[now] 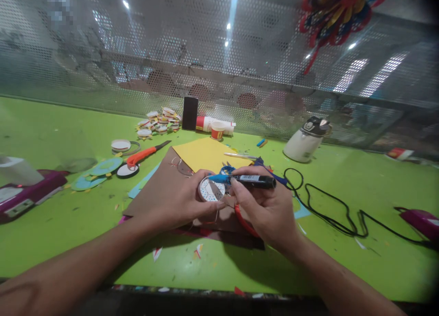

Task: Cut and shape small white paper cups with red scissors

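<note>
My left hand [185, 197] grips a small round paper disc [207, 191] by its rim. Its white face carries blue dots and dark lines. In my right hand [265, 206] is a marker pen [254, 181] with a black barrel and a blue front part, its tip end over the disc. Beneath both hands lies brown paper [151, 188], and a yellow sheet [202, 151] sits just beyond. Red-handled scissors [246, 222] lie partly hidden under my right hand. A blue ring-shaped thing [227, 170] shows behind the marker.
An orange cutter knife [142, 156] lies left, near blue-green paper discs [106, 167]. Several small round pieces [159, 121] are piled at the back beside a phone [190, 113] and a paper cup [217, 131]. A kettle [303, 142] and black cord [343, 215] are right; a purple power strip [34, 197] is left.
</note>
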{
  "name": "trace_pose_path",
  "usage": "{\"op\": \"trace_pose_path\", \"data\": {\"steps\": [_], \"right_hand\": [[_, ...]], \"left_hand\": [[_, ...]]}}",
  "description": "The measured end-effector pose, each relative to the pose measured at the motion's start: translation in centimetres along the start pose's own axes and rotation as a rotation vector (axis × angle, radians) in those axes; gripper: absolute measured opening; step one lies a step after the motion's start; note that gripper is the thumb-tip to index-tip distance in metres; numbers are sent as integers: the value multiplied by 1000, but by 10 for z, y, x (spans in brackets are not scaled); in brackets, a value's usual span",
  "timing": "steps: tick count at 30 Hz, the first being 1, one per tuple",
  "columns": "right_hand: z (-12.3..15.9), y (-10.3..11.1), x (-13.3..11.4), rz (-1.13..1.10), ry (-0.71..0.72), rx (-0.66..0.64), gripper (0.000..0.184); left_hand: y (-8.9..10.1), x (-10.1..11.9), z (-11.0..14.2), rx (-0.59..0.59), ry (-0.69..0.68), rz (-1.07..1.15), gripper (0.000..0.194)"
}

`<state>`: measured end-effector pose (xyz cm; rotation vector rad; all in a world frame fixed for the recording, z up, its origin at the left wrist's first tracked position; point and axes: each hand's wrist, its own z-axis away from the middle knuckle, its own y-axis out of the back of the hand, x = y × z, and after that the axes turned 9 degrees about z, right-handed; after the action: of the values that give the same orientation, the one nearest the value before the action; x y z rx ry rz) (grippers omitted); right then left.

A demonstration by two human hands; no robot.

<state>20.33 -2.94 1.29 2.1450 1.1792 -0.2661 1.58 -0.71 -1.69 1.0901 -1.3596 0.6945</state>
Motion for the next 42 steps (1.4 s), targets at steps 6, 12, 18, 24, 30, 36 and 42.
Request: {"op": "trace_pose_path", "data": {"steps": [6, 12, 18, 24, 30, 36, 42], "right_hand": [[0, -1, 0, -16, -7, 0, 9], [2, -3, 3, -39, -47, -9, 11], [5, -4, 4, -17, -38, 13, 11], [6, -5, 5, 10, -45, -24, 13], [5, -6, 6, 33, -8, 18, 10], [7, -5, 6, 17, 49, 126, 6], [5, -6, 6, 38, 45, 109, 6]], "left_hand": [[0, -1, -2, -6, -5, 33, 47], [-2, 2, -2, -2, 16, 54, 46], [-1, -1, -1, 12, -10, 0, 40], [-1, -1, -1, 15, 17, -26, 34], [0, -3, -3, 41, -18, -67, 37], [1, -3, -5, 39, -18, -5, 40], [1, -2, -4, 62, -14, -62, 40]]}}
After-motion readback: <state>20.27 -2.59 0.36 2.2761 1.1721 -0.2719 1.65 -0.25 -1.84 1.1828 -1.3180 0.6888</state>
